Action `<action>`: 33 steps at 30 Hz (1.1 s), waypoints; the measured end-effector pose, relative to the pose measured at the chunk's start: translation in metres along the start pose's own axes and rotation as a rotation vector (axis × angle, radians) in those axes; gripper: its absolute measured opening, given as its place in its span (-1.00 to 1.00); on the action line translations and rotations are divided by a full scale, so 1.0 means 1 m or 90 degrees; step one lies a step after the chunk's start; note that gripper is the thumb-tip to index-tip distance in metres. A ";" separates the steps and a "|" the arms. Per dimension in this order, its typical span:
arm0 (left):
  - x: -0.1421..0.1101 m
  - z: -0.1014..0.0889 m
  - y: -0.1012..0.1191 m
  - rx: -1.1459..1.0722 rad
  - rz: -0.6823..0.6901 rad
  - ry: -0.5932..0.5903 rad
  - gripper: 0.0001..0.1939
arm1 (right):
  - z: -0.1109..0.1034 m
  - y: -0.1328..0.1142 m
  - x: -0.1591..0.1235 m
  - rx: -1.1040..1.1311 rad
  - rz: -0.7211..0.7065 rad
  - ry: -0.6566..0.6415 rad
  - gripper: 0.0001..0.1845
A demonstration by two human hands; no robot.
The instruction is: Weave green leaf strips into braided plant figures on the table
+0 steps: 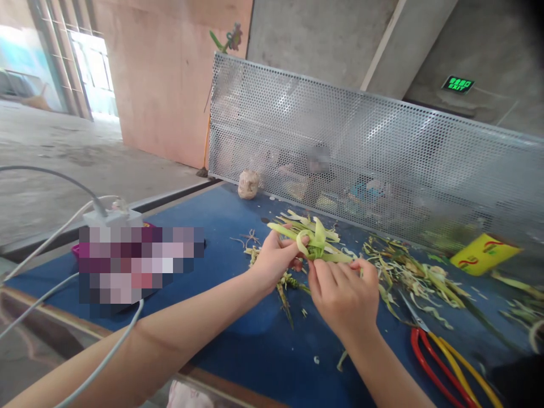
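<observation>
Both hands hold a small woven piece of green leaf strips (315, 241) just above the blue table (238, 334). My left hand (274, 259) pinches its left side with fingers closed. On the piece's right side, my right hand (342, 289) grips with curled fingers, knuckles toward me. Loose strip ends stick out to the left and upward from the piece.
A heap of cut leaf scraps (408, 275) lies right of the hands. Scissors with red and yellow handles (442, 362) rest at the lower right. A perforated metal screen (361, 153) closes the table's far edge. White cables (63, 226), a yellow packet (482, 254) and a pale lump (248, 184) are nearby.
</observation>
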State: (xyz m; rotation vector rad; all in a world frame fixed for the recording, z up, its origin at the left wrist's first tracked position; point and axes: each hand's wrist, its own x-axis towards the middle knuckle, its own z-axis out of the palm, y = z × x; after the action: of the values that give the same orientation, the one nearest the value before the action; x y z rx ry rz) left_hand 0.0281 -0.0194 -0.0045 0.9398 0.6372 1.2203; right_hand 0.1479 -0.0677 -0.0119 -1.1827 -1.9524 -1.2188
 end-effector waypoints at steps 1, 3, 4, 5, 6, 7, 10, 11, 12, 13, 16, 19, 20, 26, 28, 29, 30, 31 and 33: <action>0.000 0.000 0.000 0.001 -0.003 -0.003 -0.61 | 0.000 0.000 0.000 -0.006 -0.006 -0.002 -0.73; 0.000 -0.001 -0.001 0.002 -0.006 -0.012 -0.61 | 0.001 0.000 0.000 -0.021 -0.028 -0.008 -0.70; 0.000 -0.001 -0.002 0.003 -0.003 -0.015 -0.61 | 0.001 0.001 0.000 -0.030 -0.040 -0.011 -0.69; 0.000 -0.001 -0.002 0.005 0.001 -0.015 -0.61 | 0.001 0.001 0.000 -0.036 -0.051 -0.013 -0.68; 0.000 -0.001 -0.002 0.008 0.005 -0.014 -0.61 | 0.002 0.002 0.001 -0.040 -0.058 -0.015 -0.68; 0.000 -0.001 -0.002 0.010 0.007 -0.014 -0.61 | 0.002 0.002 0.001 -0.042 -0.062 -0.018 -0.68; 0.002 -0.001 0.000 0.002 0.006 0.011 -0.63 | 0.004 0.003 0.000 -0.028 -0.071 -0.026 -0.67; 0.004 -0.002 0.001 -0.007 0.006 0.029 -0.65 | 0.006 0.003 0.000 -0.019 -0.077 -0.032 -0.67; 0.005 -0.002 0.003 -0.015 0.010 0.050 -0.67 | 0.007 0.004 -0.001 -0.010 -0.082 -0.039 -0.67; 0.007 -0.003 0.005 -0.023 0.015 0.072 -0.69 | 0.009 0.004 -0.002 -0.004 -0.085 -0.048 -0.68; 0.013 -0.007 0.009 -0.028 0.035 0.107 -0.68 | 0.013 0.006 -0.005 0.021 -0.083 -0.089 -0.73; 0.016 -0.011 0.010 -0.021 0.047 0.120 -0.62 | 0.016 0.006 -0.007 0.054 -0.079 -0.147 -0.78; 0.017 -0.012 0.010 -0.015 0.050 0.122 -0.60 | 0.017 0.006 -0.007 0.066 -0.076 -0.166 -0.79; 0.014 -0.008 0.008 0.054 0.077 0.110 -0.60 | 0.012 0.014 -0.007 0.184 -0.022 -0.264 -0.73; 0.010 -0.005 0.007 0.122 0.093 0.078 -0.64 | 0.008 0.022 -0.004 0.266 0.077 -0.256 -0.63; 0.008 -0.004 0.007 0.161 0.098 0.051 -0.65 | 0.005 0.027 -0.003 0.316 0.154 -0.249 -0.60; 0.006 -0.003 0.006 0.197 0.099 0.020 -0.64 | 0.003 0.031 -0.002 0.374 0.238 -0.246 -0.59; 0.004 -0.002 0.005 0.225 0.098 -0.010 -0.63 | 0.002 0.034 0.000 0.426 0.314 -0.251 -0.59; 0.000 0.000 0.004 0.261 0.097 -0.057 -0.60 | 0.002 0.038 0.001 0.515 0.400 -0.274 -0.59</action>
State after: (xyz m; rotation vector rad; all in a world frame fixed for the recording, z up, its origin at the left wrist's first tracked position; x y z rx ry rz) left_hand 0.0264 -0.0194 -0.0011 1.3989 0.7723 1.1943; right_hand 0.1813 -0.0574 0.0037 -1.4695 -1.8191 0.1664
